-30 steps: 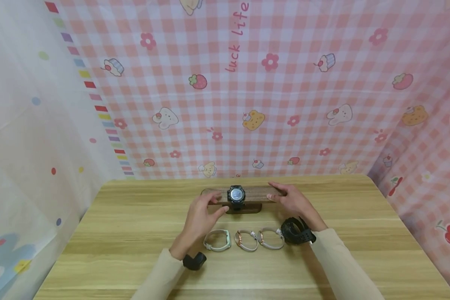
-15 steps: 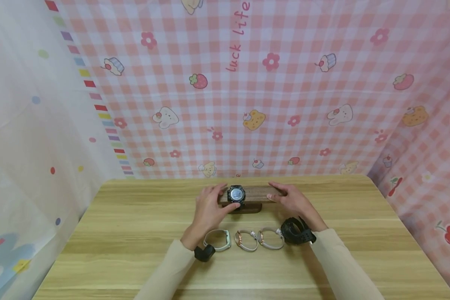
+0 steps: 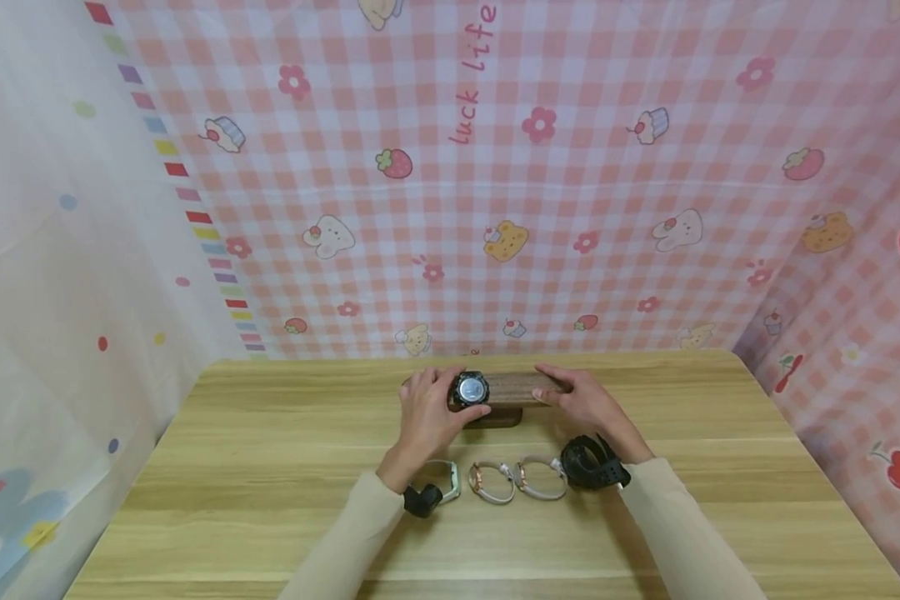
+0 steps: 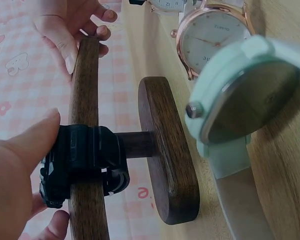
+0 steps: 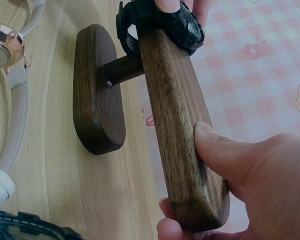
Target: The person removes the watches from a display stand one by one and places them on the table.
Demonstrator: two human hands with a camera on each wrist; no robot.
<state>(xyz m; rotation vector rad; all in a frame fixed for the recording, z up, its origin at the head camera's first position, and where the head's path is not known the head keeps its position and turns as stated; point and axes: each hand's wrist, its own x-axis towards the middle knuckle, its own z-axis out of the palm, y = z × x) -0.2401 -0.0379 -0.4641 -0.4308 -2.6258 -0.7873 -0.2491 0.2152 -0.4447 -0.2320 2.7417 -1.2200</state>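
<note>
A dark wooden watch stand has a crossbar on a short post above an oblong base. Around the crossbar is a black digital watch with a round face. My left hand holds this watch between thumb and fingers; in the left wrist view the thumb lies against its case. At the right end of the crossbar, my right hand grips the wood, thumb on one face and fingertips around the other side. The strap's underside is partly hidden.
In front of the stand, a mint-green watch, two rose-gold watches with pale straps, one nearer the left and one nearer the right, and a large black watch line the wooden table. A checked cloth hangs behind.
My left hand has moved right along the crossbar from its left end to the black watch, and the watch has shifted very slightly left. My right hand has kept its grip.
</note>
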